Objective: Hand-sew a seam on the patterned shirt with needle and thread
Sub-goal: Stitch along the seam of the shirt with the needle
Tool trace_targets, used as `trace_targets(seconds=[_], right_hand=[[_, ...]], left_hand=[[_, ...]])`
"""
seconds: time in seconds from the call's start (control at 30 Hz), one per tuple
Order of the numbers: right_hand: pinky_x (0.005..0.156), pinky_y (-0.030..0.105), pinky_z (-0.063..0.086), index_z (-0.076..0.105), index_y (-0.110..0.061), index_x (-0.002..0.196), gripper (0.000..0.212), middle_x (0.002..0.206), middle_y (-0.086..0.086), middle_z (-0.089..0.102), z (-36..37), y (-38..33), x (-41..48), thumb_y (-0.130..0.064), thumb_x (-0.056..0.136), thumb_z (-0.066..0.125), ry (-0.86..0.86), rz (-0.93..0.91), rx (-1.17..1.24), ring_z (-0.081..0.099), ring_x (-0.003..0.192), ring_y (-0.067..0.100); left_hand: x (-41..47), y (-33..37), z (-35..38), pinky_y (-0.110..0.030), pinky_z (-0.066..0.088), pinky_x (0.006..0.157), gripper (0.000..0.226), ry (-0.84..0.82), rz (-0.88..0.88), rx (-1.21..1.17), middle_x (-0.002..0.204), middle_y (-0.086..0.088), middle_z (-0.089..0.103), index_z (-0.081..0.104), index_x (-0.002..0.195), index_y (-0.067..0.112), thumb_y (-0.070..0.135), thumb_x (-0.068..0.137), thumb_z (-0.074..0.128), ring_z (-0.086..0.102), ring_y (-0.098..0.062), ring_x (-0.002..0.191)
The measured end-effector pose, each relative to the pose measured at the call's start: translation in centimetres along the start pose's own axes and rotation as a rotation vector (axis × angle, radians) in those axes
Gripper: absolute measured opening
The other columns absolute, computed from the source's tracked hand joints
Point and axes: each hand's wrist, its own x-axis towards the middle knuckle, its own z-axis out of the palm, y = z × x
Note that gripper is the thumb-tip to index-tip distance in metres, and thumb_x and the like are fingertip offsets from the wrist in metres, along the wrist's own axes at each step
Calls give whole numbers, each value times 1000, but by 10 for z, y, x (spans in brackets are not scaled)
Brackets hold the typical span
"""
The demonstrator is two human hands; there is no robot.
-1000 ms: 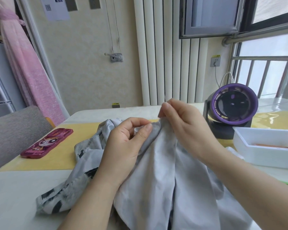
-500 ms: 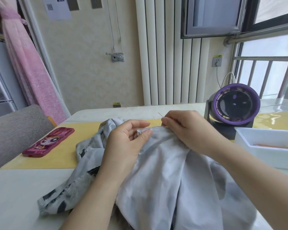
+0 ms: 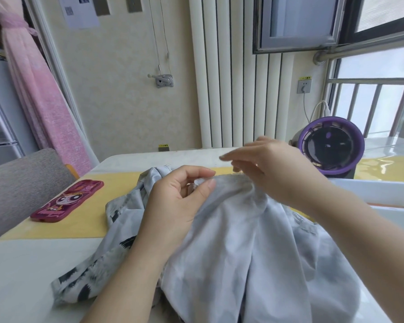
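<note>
While the left hand (image 3: 175, 201) pinches a fold at the upper edge of the grey patterned shirt (image 3: 243, 241) between thumb and forefinger, the shirt lies bunched on the table (image 3: 21, 276) near a pink phone (image 3: 68, 201), and the blurred right hand (image 3: 273, 169) hovers just above that edge, its grip impossible to tell.

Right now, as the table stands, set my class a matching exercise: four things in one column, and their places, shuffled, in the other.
Things
1. phone
2. fan
3. white tray
4. patterned shirt

Places
A. centre, pinched in the grip of the left hand
B. far right, behind the white tray
C. left, on the yellow mat
D. right edge, in front of the fan

Pairs: 1-C, 2-B, 3-D, 4-A
</note>
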Motion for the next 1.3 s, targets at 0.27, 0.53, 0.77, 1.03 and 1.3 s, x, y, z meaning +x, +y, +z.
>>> trace_targets(seconds=[0.27,0.53,0.77,1.03,1.3], right_hand=[[65,27,36,62,-33,103,13,69,-23,44,-12,-11,-3,-33,93,52,-195,42,-51,49,74,6],[70,26,42,63,-38,100,14,71,-22,42,-16,-17,-5,-32,93,53,-241,54,-36,45,74,0],[72,31,48,67,-33,96,14,67,-26,46,-16,-17,-4,-23,90,58,-238,59,45,47,67,-7],[76,38,49,67,-31,95,19,69,-25,48,-14,-15,-2,-15,90,57,-237,35,79,47,72,0],[73,34,50,67,-31,91,17,76,-20,59,-9,-14,-3,-16,89,60,-210,45,102,51,69,9]], left_hand=[[1,0,0,-9,47,73,20,4,8,-10,80,17,70,67,87,22,3,82,66,63,4,76],[2,-1,-1,-10,47,73,19,5,3,-15,81,17,70,67,88,22,4,82,66,63,3,77],[1,-1,-2,-15,50,77,18,8,-36,-29,82,11,70,68,88,23,5,83,66,63,-1,78],[1,0,-2,-17,50,74,15,-33,-111,-94,73,10,68,68,90,20,8,83,65,63,-4,74],[0,1,-2,-32,49,83,24,-57,-163,-154,81,1,71,68,90,21,25,66,68,64,-14,81]])
